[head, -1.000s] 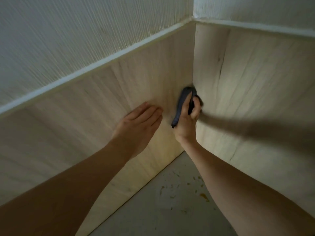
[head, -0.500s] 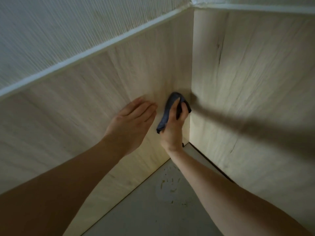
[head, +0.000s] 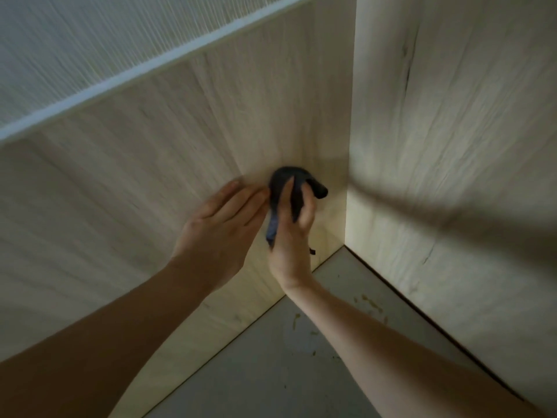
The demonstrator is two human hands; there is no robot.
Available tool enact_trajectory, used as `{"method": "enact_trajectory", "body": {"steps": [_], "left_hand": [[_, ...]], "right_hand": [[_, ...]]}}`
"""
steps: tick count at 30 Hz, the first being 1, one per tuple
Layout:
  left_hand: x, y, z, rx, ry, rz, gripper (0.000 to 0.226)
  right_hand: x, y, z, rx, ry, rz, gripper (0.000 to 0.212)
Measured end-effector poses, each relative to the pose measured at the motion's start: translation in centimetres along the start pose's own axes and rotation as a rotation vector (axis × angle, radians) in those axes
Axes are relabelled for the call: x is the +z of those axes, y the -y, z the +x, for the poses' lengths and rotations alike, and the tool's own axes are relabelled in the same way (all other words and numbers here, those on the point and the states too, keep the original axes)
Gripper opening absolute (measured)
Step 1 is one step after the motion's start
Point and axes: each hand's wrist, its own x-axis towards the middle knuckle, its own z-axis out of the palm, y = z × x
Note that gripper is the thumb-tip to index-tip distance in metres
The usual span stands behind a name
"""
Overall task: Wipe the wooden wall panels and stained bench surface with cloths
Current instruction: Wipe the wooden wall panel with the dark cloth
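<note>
- The right hand [head: 291, 236] and its dark cloth [head: 286, 188] have slid to the left since a moment ago, away from the corner and onto the left wall panel [head: 150, 182].
- The cloth now sits right next to the left hand [head: 220, 230], much closer than before.
- The left hand has stayed in about the same spot on that panel.
- The right hand's grip is closed around the cloth. Its fingers curl over the bunched dark cloth and push it against the left panel.
- One end of the cloth sticks out to the right, past the fingers. Another end hangs down by the thumb side.
- The left hand's grip is wide open. Its fingers are straight and lie flat on the wood, and it holds nothing.
- The right wall panel [head: 452, 146] meets the left one in a corner just to the right of the cloth.
- A long dark shadow lies across the right panel.
- A white strip [head: 150, 67] runs along the top of the left panel, with ribbed wall [head: 90, 34] above it.
- The grey worktop [head: 271, 372] is below, with small yellow-brown stains [head: 370, 304] on it near the right arm.
- The picture is a little blurry around the hands.
</note>
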Motion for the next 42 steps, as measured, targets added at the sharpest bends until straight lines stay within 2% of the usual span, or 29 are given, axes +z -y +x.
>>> {"method": "enact_trajectory", "body": {"steps": [3, 6, 8, 9, 11, 14, 16, 18, 19, 20, 21, 24, 26, 28, 31, 34, 36, 38, 40, 42], "left_hand": [[0.1, -0.1, -1.0, -0.019, -0.013, -0.035, 0.053], [0.7, -0.3, -2.1, -0.045, -0.024, -0.039, 0.055], [1.0, -0.5, -2.8, -0.066, -0.042, -0.052, 0.054], [1.1, -0.5, -3.7, -0.083, -0.052, -0.059, 0.054], [1.1, -0.5, -4.8, -0.107, -0.063, -0.071, 0.053], [0.8, -0.3, -6.9, -0.169, -0.073, -0.112, 0.055], [0.6, 0.0, -8.3, -0.201, -0.056, -0.105, 0.055], [0.7, 0.4, -9.5, -0.204, -0.061, -0.097, 0.054], [0.8, 0.6, -10.1, -0.211, -0.064, -0.101, 0.055], [0.9, 0.9, -10.6, -0.221, -0.068, -0.101, 0.055], [0.9, 1.0, -11.1, -0.229, -0.079, -0.093, 0.055], [1.0, 1.3, -12.7, -0.255, -0.123, -0.079, 0.054], [1.1, 1.4, -14.0, -0.265, -0.126, -0.088, 0.054], [1.2, 1.8, -15.5, -0.272, -0.126, -0.071, 0.053], [1.1, 1.8, -17.5, -0.32, -0.104, -0.088, 0.053], [1.1, 1.5, -19.0, -0.375, -0.096, -0.122, 0.054], [1.3, 1.3, -20.1, -0.406, -0.075, -0.125, 0.056], [1.4, 1.2, -21.5, -0.447, -0.026, -0.145, 0.058], [1.5, 1.4, -22.7, -0.474, -0.015, -0.154, 0.06], [1.5, 1.5, -23.8, -0.476, -0.012, -0.143, 0.06]], "right_hand": [[-0.2, -3.0, 1.6, -0.011, 0.004, -0.029, 0.074], [-1.7, -5.3, 4.5, 0.227, -0.134, -0.083, 0.059], [-2.5, -4.0, 4.7, 0.269, -0.055, -0.019, 0.067], [-1.9, -2.9, 3.9, 0.279, -0.011, 0.02, 0.079], [-0.4, -0.3, 2.0, 0.189, -0.046, 0.011, 0.096], [2.2, 4.0, -1.8, -0.037, -0.069, 0.011, 0.104], [2.8, 4.3, -2.9, -0.157, -0.062, -0.043, 0.103], [2.0, 3.6, -2.4, -0.23, -0.039, -0.118, 0.086], [1.3, 3.0, -1.4, -0.206, -0.074, -0.169, 0.071], [0.5, 2.7, -0.3, -0.095, -0.117, -0.163, 0.059], [-0.2, 2.2, 0.9, 0.033, -0.146, -0.172, 0.056], [-0.8, 2.3, 2.3, 0.165, -0.093, -0.09, 0.087], [0.7, 3.7, 0.2, 0.121, -0.077, -0.068, 0.096], [3.3, 6.3, -3.8, -0.035, -0.049, -0.064, 0.101], [6.1, 8.7, -8.5, -0.229, -0.071, -0.072, 0.097], [5.0, 7.8, -7.5, -0.281, -0.059, -0.104, 0.091], [3.2, 6.7, -5.0, -0.195, -0.052, -0.195, 0.072], [1.6, 6.5, -2.8, 0.044, -0.145, -0.218, 0.057], [1.3, 6.6, -2.1, 0.117, -0.093, -0.096, 0.078], [3.1, 7.7, -4.0, 0.102, -0.004, -0.114, 0.097]]}}
